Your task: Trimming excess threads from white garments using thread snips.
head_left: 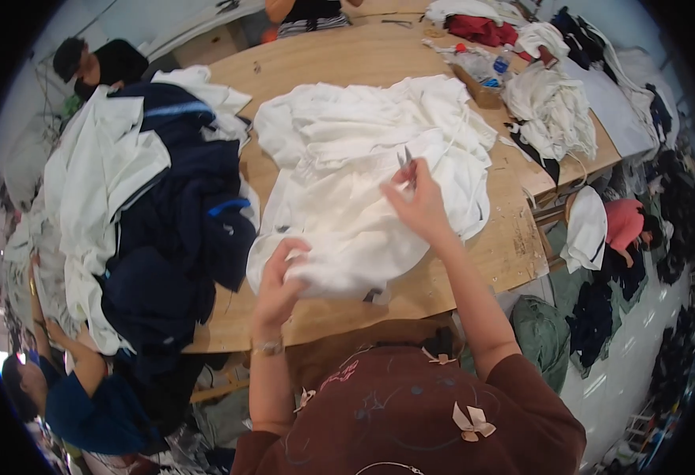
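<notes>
A rumpled white garment [339,190] is spread over the wooden table in front of me. At its near left edge, my left hand [279,281] has its fingers curled on the cloth, slightly blurred. My right hand [420,207] is above the garment's right part, closed around small metal thread snips [405,158]. The blades of the snips point up and away from me; their grip is mostly hidden by my fingers. Cloth near my left hand is raised and smeared by motion.
Dark navy garments [173,206] and white cloth [94,158] are heaped at the left. A cardboard box [478,87], a plastic bottle [503,60] and a white pile [549,111] stand at the far right. Other people are around the table [514,229].
</notes>
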### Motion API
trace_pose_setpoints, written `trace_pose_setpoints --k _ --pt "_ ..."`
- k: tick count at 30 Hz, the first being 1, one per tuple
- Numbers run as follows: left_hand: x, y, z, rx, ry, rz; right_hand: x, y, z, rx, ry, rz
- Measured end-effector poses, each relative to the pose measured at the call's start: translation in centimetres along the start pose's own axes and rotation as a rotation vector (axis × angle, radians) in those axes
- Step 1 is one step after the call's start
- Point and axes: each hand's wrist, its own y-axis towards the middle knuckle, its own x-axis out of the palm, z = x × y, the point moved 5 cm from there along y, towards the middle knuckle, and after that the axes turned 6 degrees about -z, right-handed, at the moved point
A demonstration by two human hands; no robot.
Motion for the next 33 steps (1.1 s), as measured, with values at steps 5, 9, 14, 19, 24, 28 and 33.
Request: trace_pose_setpoints --k 5,9,14,19,24,28,33 --pt "-1.2 -5.0 4.8 -0.081 0.242 -0.009 -5.9 4.0 8.0 0.148 -0.310 0.281" --pt "-2.3 -5.3 4.6 -0.175 0.700 0.232 -4.7 4.1 10.1 0.332 -0.364 0.171" --pt "-1.0 -3.5 0.9 -0.212 0.575 0.072 1.4 1.7 -5.0 -0.461 -0.301 0.292" --pt "-1.1 -3.2 -6.2 -0.411 0.313 -0.013 8.8 -8.0 -15.8 -0.845 0.271 -0.403" --pt "-2.9 -5.5 -13.2 -0.265 -0.043 0.215 10.1 -10.6 -12.0 -0.740 0.111 -0.666" --pt "-3.7 -8.3 -17.0 -0.192 0.078 0.317 7.5 -8.8 -6.6 -0.405 0.033 -0.616" --pt "-2.8 -10.2 -12.7 -0.231 0.045 0.286 4.9 -6.7 -2.6 -0.156 0.006 -0.431"
